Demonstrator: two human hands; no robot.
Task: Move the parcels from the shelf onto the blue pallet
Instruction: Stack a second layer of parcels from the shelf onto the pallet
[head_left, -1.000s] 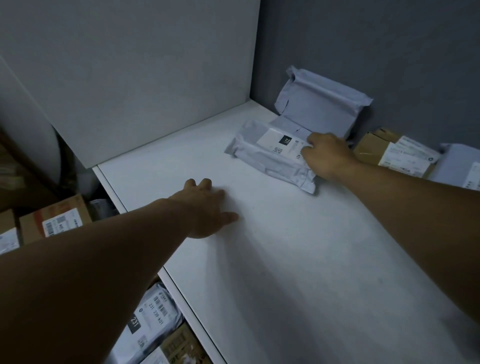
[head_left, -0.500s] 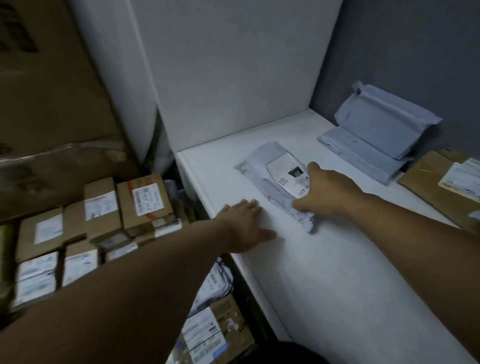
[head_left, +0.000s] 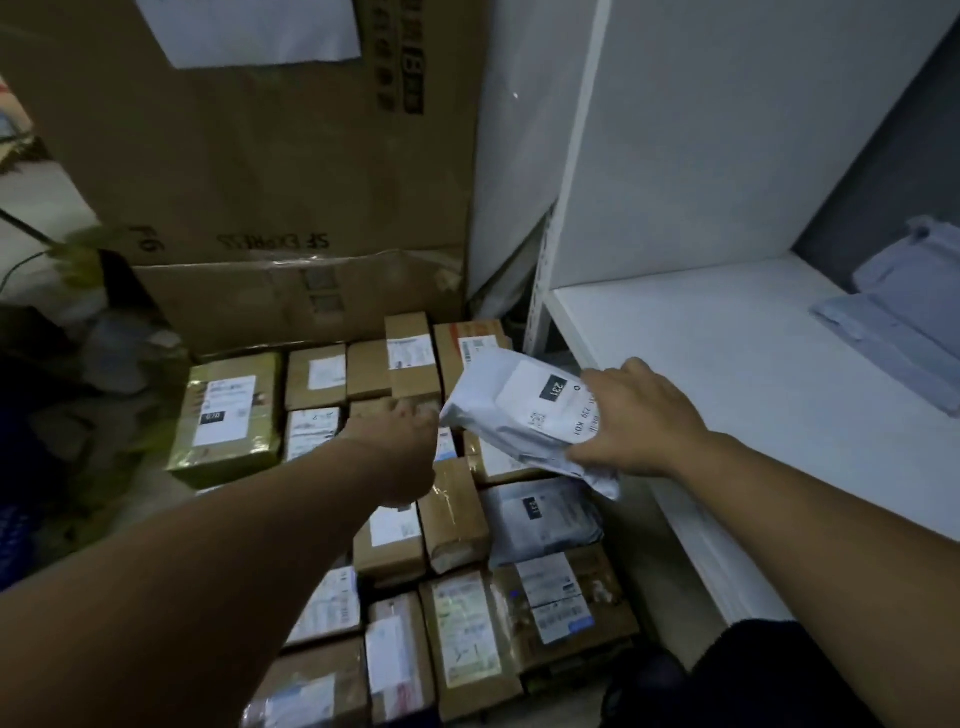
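One grey mailer (head_left: 524, 410) gripped by right hand (head_left: 636, 421), left hand (head_left: 400, 447) seemingly touching.

The left hand (head_left: 402, 447) at 7 o'clock and the right hand (head_left: 636, 421) at 4 o'clock are bare, and so are both arms. Dark clothes (head_left: 753, 675), nearly black, show at 5 o'clock.
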